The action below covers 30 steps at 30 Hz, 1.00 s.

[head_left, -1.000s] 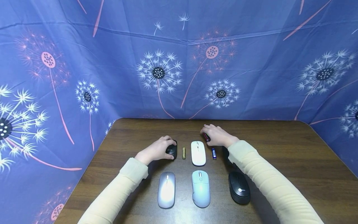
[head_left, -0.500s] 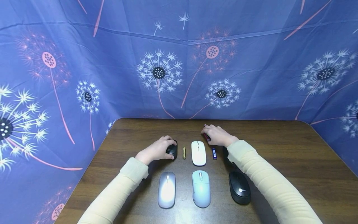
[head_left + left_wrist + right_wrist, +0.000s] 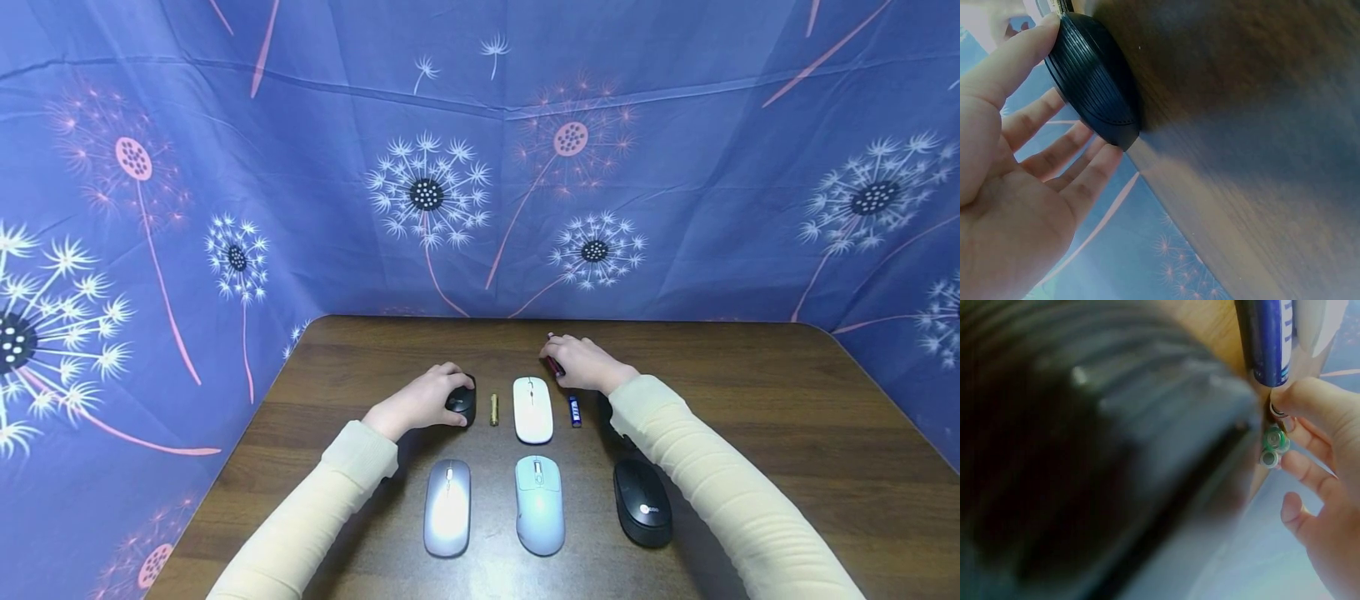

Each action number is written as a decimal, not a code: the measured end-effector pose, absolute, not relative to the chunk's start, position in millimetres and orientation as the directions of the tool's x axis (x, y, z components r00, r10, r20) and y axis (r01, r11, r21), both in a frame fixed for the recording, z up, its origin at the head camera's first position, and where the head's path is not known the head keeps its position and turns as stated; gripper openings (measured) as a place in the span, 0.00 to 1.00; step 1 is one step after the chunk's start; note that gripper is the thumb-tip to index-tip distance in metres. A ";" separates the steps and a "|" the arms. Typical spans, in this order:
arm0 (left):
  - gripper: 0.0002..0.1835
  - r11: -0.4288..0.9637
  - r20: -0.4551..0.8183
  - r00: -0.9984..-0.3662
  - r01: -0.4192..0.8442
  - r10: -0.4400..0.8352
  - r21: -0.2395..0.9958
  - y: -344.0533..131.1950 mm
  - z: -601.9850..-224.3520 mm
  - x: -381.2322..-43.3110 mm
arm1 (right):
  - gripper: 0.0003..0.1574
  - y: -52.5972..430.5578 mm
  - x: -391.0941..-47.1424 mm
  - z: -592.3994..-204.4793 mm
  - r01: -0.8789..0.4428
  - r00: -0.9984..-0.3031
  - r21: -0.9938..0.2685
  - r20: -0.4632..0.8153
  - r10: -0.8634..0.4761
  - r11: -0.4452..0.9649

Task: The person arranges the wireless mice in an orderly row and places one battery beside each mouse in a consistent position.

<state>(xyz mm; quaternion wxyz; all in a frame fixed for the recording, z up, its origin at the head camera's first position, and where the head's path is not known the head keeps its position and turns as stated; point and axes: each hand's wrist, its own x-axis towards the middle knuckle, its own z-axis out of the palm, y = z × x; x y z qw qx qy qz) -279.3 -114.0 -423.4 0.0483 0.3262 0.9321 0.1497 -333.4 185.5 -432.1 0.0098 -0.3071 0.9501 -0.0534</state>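
Observation:
My left hand (image 3: 427, 402) grips a black computer mouse (image 3: 461, 402) on the wooden table. In the left wrist view its thumb lies on one side of the mouse (image 3: 1094, 78) and the fingertips reach the other. Farther back, my right hand (image 3: 587, 364) holds a dark red battery (image 3: 555, 367) between thumb and fingers. The right wrist view has the thumb at a dark battery end (image 3: 1277, 411), with green-rimmed battery ends (image 3: 1274, 439) beside the fingers. How many batteries the hand holds cannot be told. A blue battery (image 3: 574, 412) lies just nearer than this hand.
Between the hands are a gold battery (image 3: 493, 410) and a white mouse (image 3: 532, 411). Nearer stand a grey mouse (image 3: 447, 508), a light blue mouse (image 3: 539, 506) and a black mouse (image 3: 642, 504). Another black mouse (image 3: 609, 414) is partly under the right sleeve. Patterned blue cloth (image 3: 480, 192) hangs behind the table.

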 end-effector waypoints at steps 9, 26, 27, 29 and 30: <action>0.28 0.740 0.016 -0.781 0.598 0.624 0.308 -113.6 -424.9 -281.0 | 0.27 187.2 -333.2 -428.4 -0.594 -0.805 -0.100 0.062 -0.590 0.799; 0.28 0.740 0.012 -0.782 0.594 0.623 0.315 -113.3 -424.5 -280.7 | 0.25 191.3 -326.5 -408.5 -0.650 -0.760 -0.175 0.175 -0.626 0.739; 0.28 0.741 0.011 -0.782 0.594 0.623 0.315 -113.4 -424.5 -280.9 | 0.25 191.6 -326.4 -407.7 -0.651 -0.758 -0.168 0.177 -0.627 0.740; 0.28 0.742 0.008 -0.783 0.592 0.621 0.316 -113.7 -424.5 -281.1 | 0.24 191.6 -326.1 -405.8 -0.653 -0.756 -0.156 0.178 -0.630 0.741; 0.28 0.741 0.007 -0.783 0.591 0.622 0.318 -113.9 -424.4 -281.1 | 0.24 191.2 -325.9 -404.8 -0.655 -0.755 -0.154 0.179 -0.631 0.740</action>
